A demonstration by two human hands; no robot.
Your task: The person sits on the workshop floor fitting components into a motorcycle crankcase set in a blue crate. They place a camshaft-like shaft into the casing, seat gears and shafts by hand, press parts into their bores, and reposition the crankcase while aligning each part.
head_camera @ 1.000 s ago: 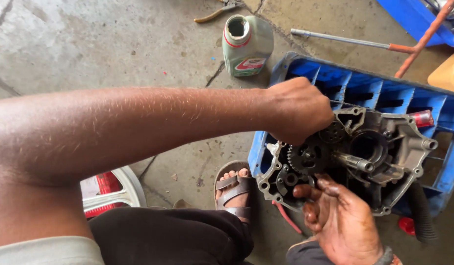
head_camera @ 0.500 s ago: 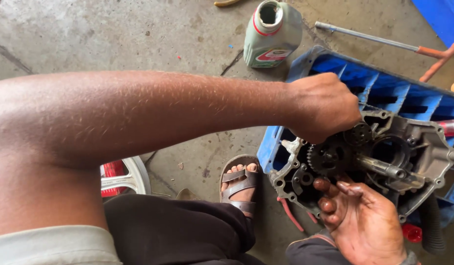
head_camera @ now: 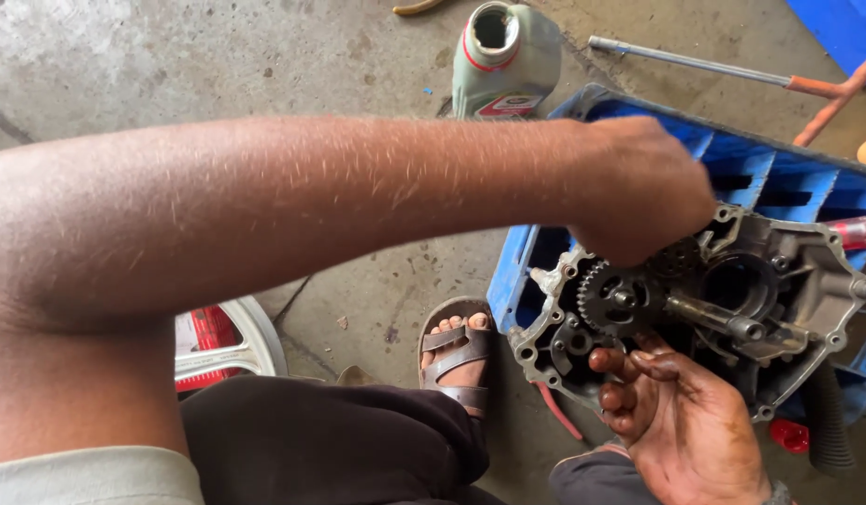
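From the left, the left hand (head_camera: 643, 192) reaches across, fist closed over something at the top of the engine case (head_camera: 779, 299) on the blue crate (head_camera: 760, 159) (what it grips is hidden). Below, the oily right hand (head_camera: 681, 421) lies open, fingertips by the toothed gear (head_camera: 615, 299); steadying the case there should keep the gears seated.

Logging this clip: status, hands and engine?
Left hand fisted over engine case top. Right hand oily, open, fingertips at gear. Left forearm blocks view.
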